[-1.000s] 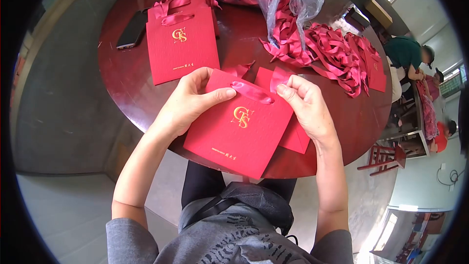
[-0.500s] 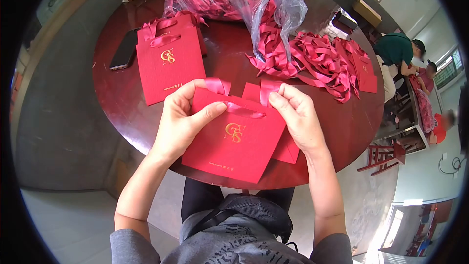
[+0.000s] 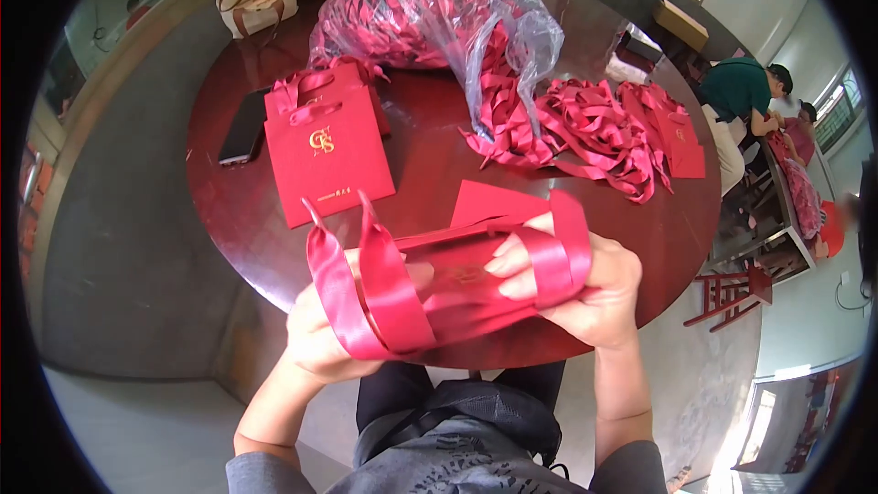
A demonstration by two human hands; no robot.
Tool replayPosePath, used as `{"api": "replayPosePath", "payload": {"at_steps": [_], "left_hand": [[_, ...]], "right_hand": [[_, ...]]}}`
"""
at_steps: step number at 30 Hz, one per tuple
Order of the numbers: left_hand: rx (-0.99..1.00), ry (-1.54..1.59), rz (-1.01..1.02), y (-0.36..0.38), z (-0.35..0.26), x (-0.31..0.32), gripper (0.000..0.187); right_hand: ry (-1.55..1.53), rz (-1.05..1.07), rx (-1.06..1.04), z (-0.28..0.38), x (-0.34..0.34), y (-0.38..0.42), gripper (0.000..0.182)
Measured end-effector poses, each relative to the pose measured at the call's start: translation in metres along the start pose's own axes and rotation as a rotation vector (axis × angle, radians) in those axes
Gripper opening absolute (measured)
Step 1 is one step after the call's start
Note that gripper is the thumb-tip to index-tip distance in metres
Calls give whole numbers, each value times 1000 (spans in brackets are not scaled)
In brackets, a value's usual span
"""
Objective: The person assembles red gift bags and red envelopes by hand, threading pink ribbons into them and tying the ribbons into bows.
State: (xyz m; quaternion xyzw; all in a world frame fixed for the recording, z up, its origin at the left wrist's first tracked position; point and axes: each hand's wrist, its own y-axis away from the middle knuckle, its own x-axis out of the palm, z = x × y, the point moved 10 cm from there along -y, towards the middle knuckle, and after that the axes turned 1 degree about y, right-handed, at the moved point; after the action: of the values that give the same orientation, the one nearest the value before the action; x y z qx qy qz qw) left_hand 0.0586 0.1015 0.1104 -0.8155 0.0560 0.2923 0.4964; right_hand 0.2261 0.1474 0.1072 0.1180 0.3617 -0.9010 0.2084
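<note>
A red paper bag with ribbon handles is tipped toward me above the table's near edge, its gold logo blurred inside the shadowed folds. My left hand grips its left side, with ribbon loops draped over the fingers. On the right side, my right hand holds the bag, its fingers curled through a wide ribbon loop. Behind the held bag lies another red bag, partly covered. Farther left, a stack of red bags with gold logos rests on the table.
A clear plastic bag of red ribbons stands at the back of the round table. Loose ribbons and a red bag are at right, a phone at left. People work at another table.
The held bag has tipped from lying face up to being raised and foreshortened. Both hands have shifted from pinching the ribbons to gripping its sides, with the ribbons over them.
</note>
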Motion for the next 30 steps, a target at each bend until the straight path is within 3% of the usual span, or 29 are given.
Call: {"api": "replayPosePath", "payload": {"at_steps": [4, 6, 9, 12, 15, 20, 22, 30], "left_hand": [[-133, 18, -24, 24, -1, 8, 29], [-77, 55, -8, 39, -3, 17, 30], [-130, 70, 20, 61, -5, 26, 31], [-175, 141, 91, 72, -10, 35, 31], [-90, 175, -14, 85, -17, 33, 34], [-57, 89, 28, 82, -24, 40, 23], [-45, 108, 25, 80, -25, 40, 37], [-224, 213, 78, 68, -12, 43, 31]], "right_hand": [[61, -72, 11, 2, 8, 26, 31], [52, -181, 26, -3, 5, 43, 29], [184, -124, -4, -3, 17, 61, 30], [114, -161, -24, -2, 20, 77, 33], [125, -121, -22, -6, 26, 87, 37], [102, -68, -42, -4, 27, 91, 31], [93, -88, -31, -7, 25, 92, 27], [84, -37, 47, -12, 26, 91, 29]]}}
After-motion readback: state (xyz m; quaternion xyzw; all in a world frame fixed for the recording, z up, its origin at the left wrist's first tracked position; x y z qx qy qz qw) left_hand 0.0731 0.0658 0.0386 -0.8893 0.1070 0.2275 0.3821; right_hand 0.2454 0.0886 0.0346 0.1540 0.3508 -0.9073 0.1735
